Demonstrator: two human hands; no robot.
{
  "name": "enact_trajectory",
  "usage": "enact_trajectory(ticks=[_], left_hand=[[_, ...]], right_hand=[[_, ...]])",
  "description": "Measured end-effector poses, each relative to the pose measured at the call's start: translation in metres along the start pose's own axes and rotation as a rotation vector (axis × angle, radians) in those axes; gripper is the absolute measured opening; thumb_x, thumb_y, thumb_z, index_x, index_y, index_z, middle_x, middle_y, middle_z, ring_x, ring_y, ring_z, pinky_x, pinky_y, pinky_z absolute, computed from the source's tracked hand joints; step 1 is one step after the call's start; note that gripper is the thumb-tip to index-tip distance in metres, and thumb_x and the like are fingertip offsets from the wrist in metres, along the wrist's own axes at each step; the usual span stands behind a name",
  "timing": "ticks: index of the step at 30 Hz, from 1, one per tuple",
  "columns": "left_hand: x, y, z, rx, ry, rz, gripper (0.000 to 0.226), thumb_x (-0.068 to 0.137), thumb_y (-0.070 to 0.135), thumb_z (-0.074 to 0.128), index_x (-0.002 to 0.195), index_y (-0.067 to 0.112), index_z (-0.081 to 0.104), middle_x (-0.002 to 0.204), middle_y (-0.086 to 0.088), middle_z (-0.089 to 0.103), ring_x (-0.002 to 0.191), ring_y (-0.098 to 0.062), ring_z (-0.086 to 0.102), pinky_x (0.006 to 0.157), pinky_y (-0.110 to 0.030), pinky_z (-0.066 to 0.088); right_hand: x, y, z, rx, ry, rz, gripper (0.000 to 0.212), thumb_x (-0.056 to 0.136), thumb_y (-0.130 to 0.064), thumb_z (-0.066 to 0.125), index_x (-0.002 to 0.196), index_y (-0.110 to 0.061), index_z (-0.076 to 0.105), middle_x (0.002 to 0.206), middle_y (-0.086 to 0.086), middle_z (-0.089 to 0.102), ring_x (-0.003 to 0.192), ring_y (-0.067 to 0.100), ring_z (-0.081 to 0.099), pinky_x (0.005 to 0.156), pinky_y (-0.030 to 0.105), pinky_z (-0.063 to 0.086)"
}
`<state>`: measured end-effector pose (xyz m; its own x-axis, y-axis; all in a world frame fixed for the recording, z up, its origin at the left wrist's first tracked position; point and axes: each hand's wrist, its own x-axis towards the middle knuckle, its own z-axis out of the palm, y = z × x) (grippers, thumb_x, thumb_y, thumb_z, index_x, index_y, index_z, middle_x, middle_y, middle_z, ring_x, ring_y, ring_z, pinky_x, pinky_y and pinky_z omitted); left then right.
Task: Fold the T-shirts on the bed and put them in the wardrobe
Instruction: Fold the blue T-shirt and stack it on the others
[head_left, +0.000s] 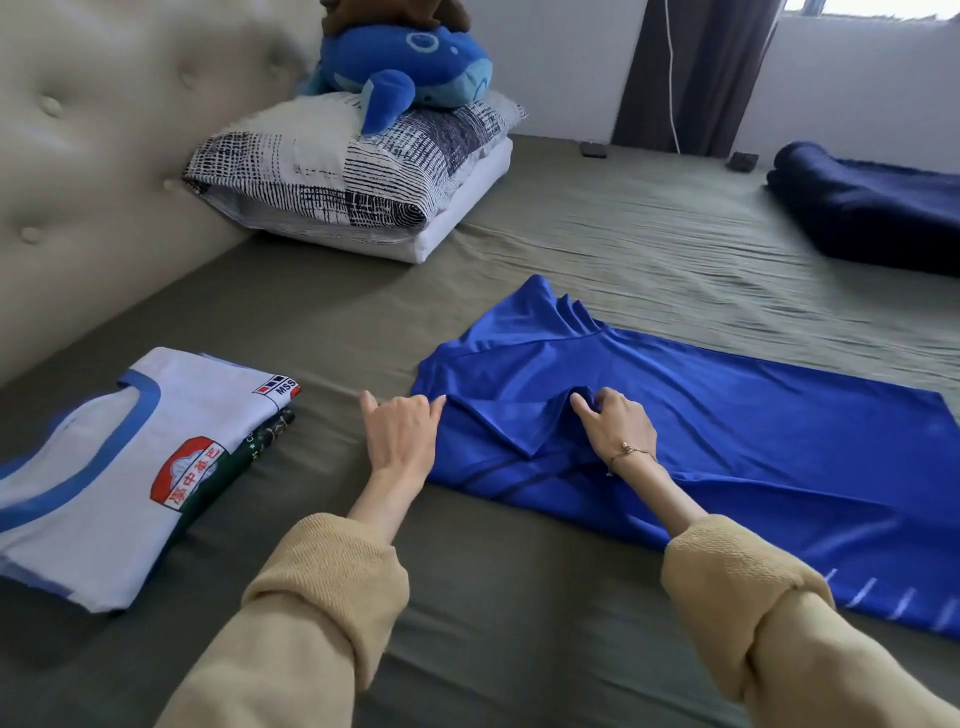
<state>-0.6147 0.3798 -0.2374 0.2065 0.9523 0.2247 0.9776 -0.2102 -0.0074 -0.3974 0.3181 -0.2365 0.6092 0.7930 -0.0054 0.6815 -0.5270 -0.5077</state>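
Note:
A shiny blue T-shirt (727, 431) lies spread across the olive bed sheet (519, 597), its collar end toward the left. My left hand (402, 436) pinches the shirt's left edge between thumb and forefinger. My right hand (615, 426), wearing a thin bracelet, pinches a raised fold of cloth near the shirt's middle. At the left sits a stack of folded shirts: a white T-shirt with blue trim (119, 478) on top, a dark green one (260, 441) showing beneath it.
A padded beige headboard (104, 156) runs along the left. Patterned pillows (353, 171) with a blue plush whale (410, 67) sit at the head. A folded navy blanket (872, 208) lies far right. Dark curtain (691, 67) and two small black objects are by the far wall.

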Motion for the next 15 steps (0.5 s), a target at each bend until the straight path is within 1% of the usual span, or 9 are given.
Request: enact_trajectory(ticks=[2,4,6,8,9,11,12,14,15], left_hand=[[0.001,0.001,0.002,-0.028,-0.015,-0.051,0.041,0.103,0.040,0.027,0.096,0.017,0.061,0.084,-0.002,0.070,0.082,-0.021,0.065,0.106,-0.041,0.027],[-0.004,0.008,0.005,-0.060,0.005,-0.105,0.029,0.103,0.032,0.032,0.108,0.014,0.054,0.091,-0.002,0.069,0.097,-0.021,0.061,0.102,-0.042,0.030],[-0.012,0.019,0.006,-0.096,0.065,-0.096,0.023,0.100,0.028,0.034,0.112,0.013,0.048,0.098,-0.002,0.065,0.104,-0.021,0.054,0.094,-0.039,0.032],[-0.018,0.032,0.007,-0.135,0.171,0.011,0.018,0.095,0.028,0.040,0.105,0.015,0.049,0.102,-0.001,0.056,0.101,-0.020,0.049,0.089,-0.038,0.031],[-0.022,0.040,0.007,-0.163,0.202,0.088,0.017,0.092,0.029,0.044,0.101,0.017,0.050,0.101,0.001,0.053,0.099,-0.020,0.049,0.089,-0.038,0.030],[-0.027,0.053,0.007,-0.240,0.149,0.253,0.013,0.085,0.029,0.047,0.094,0.021,0.050,0.097,0.005,0.051,0.097,-0.017,0.049,0.094,-0.036,0.025],[-0.028,0.058,0.009,-0.275,0.100,0.308,0.011,0.085,0.029,0.047,0.093,0.022,0.050,0.096,0.008,0.051,0.097,-0.014,0.049,0.099,-0.035,0.022],[-0.027,0.060,0.011,-0.356,0.052,0.331,0.009,0.087,0.026,0.047,0.094,0.021,0.051,0.097,0.008,0.052,0.098,-0.013,0.050,0.109,-0.033,0.018],[-0.025,0.059,0.013,-0.392,0.054,0.308,0.010,0.090,0.025,0.048,0.096,0.018,0.051,0.099,0.006,0.052,0.099,-0.013,0.050,0.111,-0.033,0.019]], right_hand=[[-0.004,0.002,-0.001,-0.029,0.051,-0.041,0.030,0.092,-0.037,0.051,0.105,-0.010,0.049,0.094,0.008,0.063,0.089,0.030,0.058,0.067,0.032,0.035],[-0.009,0.006,-0.003,-0.011,0.132,-0.116,0.028,0.092,-0.026,0.054,0.111,-0.009,0.044,0.100,0.006,0.061,0.094,0.029,0.058,0.071,0.034,0.036],[-0.016,0.010,-0.005,-0.092,0.229,-0.253,0.020,0.090,-0.021,0.053,0.106,-0.011,0.048,0.103,0.004,0.056,0.098,0.025,0.054,0.080,0.035,0.033],[-0.025,0.012,-0.004,-0.246,0.290,-0.450,0.012,0.083,-0.020,0.055,0.094,-0.013,0.055,0.095,0.002,0.054,0.093,0.023,0.052,0.083,0.035,0.028],[-0.030,0.013,-0.003,-0.267,0.299,-0.523,0.012,0.078,-0.020,0.055,0.088,-0.014,0.057,0.090,0.001,0.054,0.087,0.023,0.053,0.081,0.035,0.026],[-0.039,0.016,-0.004,-0.237,0.251,-0.583,0.016,0.067,-0.021,0.051,0.081,-0.016,0.058,0.084,-0.001,0.054,0.082,0.023,0.054,0.080,0.035,0.024],[-0.041,0.020,-0.004,-0.229,0.212,-0.595,0.018,0.064,-0.021,0.049,0.079,-0.016,0.059,0.085,-0.001,0.055,0.084,0.022,0.054,0.083,0.035,0.024],[-0.043,0.029,-0.004,-0.250,0.155,-0.633,0.019,0.064,-0.019,0.048,0.078,-0.017,0.061,0.091,-0.001,0.056,0.089,0.022,0.055,0.091,0.037,0.024],[-0.044,0.033,-0.004,-0.257,0.171,-0.649,0.018,0.065,-0.016,0.050,0.078,-0.017,0.062,0.092,0.000,0.057,0.089,0.023,0.056,0.093,0.038,0.024]])
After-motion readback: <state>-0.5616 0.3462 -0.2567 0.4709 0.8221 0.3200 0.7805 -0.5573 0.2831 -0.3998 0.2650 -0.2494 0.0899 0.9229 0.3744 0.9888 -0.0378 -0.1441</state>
